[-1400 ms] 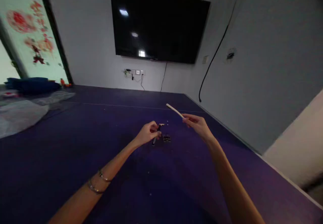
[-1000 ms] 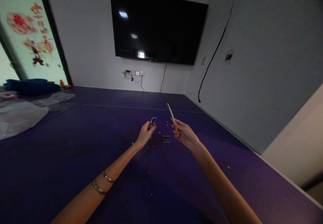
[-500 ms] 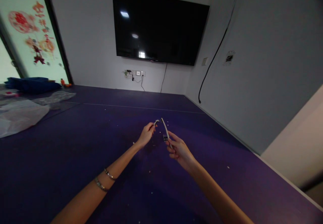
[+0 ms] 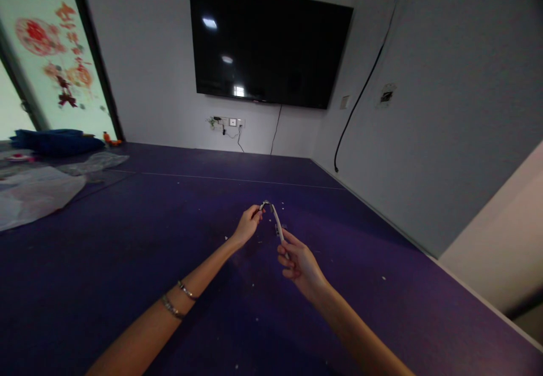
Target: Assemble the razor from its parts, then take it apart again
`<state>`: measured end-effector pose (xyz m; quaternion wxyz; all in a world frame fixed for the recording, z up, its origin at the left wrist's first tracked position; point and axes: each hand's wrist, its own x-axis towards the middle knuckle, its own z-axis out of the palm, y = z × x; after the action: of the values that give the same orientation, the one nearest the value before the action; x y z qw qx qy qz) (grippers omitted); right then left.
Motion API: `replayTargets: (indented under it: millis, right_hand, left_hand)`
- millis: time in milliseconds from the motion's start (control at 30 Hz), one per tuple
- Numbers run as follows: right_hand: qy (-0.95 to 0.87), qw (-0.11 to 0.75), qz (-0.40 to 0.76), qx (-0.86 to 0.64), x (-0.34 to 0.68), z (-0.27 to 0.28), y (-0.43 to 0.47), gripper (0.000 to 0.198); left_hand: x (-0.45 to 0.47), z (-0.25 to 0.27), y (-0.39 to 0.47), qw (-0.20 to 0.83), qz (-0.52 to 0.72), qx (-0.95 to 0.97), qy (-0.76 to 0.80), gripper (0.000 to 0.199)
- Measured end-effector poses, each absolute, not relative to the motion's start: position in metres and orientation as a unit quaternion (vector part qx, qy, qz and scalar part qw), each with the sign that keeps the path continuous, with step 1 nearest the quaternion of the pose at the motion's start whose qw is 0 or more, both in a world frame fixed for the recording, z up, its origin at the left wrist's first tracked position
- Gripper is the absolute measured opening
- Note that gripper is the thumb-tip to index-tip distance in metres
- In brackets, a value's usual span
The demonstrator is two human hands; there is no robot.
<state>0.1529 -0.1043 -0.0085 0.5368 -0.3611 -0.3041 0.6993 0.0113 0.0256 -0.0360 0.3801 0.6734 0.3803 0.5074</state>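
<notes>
Out over the purple surface, my left hand (image 4: 246, 226) pinches one end of a thin, bent piece, partly light and partly dark. My right hand (image 4: 300, 258) has its thumb and fingers closed on the lower part of a white strip (image 4: 278, 221). Between the hands the strip arches up, and its upper end meets the piece at my left fingertips; whether they are joined I cannot tell. A small dark block (image 4: 278, 229) sits beside the strip just above my right fingers. Its exact kind is too small to make out.
Small white scraps dot the purple surface (image 4: 203, 285). Plastic sheeting (image 4: 38, 195) and a dark blue cloth bundle (image 4: 57, 142) lie at the left. A television (image 4: 271, 42) hangs ahead above wall sockets (image 4: 232, 122). A black cable (image 4: 360, 93) dangles along the right wall.
The right hand has dropped slightly, and the strip now curves over to meet the piece in the left hand, where a small gap showed before. The left hand has barely moved.
</notes>
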Motion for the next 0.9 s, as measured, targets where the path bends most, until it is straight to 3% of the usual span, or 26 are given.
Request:
replayTargets:
  millis: [900]
  right_hand:
    - [-0.299,0.575,0.664,-0.373,0.142,-0.011,-0.108,0.050]
  left_hand:
    - [0.009,-0.037,0.018,0.381,0.504,0.682,0.369,0.014]
